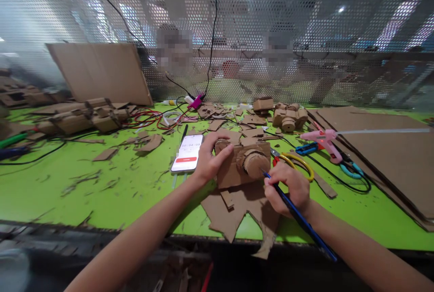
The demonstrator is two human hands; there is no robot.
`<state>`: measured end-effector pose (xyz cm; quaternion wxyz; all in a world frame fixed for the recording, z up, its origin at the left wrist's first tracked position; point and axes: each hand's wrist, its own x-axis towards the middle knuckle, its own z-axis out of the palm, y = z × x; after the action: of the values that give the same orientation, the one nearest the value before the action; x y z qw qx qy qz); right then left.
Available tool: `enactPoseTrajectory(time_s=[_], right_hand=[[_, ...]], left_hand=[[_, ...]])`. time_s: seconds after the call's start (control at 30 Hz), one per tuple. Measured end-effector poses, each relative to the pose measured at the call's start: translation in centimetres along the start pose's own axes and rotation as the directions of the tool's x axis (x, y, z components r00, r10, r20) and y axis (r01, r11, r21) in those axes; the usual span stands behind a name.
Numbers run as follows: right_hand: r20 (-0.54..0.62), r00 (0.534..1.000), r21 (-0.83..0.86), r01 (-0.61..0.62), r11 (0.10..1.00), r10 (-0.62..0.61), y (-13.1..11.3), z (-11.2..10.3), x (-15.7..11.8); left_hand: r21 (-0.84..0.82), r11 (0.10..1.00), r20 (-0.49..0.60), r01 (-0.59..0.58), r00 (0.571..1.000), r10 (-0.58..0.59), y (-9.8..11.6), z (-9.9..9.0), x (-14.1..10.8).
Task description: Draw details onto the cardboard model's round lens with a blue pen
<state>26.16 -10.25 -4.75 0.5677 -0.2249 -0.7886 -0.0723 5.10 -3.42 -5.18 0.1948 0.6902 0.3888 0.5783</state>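
Note:
A cardboard model camera [228, 172] with a round, stacked lens stands at the middle of the bench. My left hand [212, 154] is closed around its left side and top, fingers over the upper edge. In my right hand [290, 186] is a slim blue pencil [294, 213], pinched near its point. The pencil's tip meets the front of the cardboard lens, or comes very close to it. Under the model lie cut cardboard scraps [233, 215], one hanging over the bench's front edge. A lit phone [187, 154] showing a timer lies left of my left hand.
Yellow-handled scissors [305, 165] and a pink glue gun [323, 140] lie to the right, beside large cardboard sheets [379, 147]. More cardboard models [290, 116] stand at the back. Cables and a purple plug [195, 102] run near the perforated metal screen [237, 25].

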Motion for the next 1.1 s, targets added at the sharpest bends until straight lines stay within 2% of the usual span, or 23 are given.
enactPoseTrajectory(time_s=[0.23,0.57,1.1], right_hand=[[-0.024,0.999,-0.059,0.039,0.997,-0.041,-0.6,-0.3,0.8],[-0.045,0.997,-0.038,-0.057,0.998,0.055,-0.6,-0.2,0.8],[0.023,0.992,-0.098,-0.121,0.988,0.124,-0.7,-0.5,1.4]], left_hand=[[0.028,0.999,0.017,-0.027,1.0,0.026,0.2,0.0,0.0],[0.021,0.996,0.011,-0.091,0.996,0.091,0.5,0.2,-0.1],[0.059,0.997,-0.003,-0.051,0.999,0.051,0.2,0.3,-0.2]])
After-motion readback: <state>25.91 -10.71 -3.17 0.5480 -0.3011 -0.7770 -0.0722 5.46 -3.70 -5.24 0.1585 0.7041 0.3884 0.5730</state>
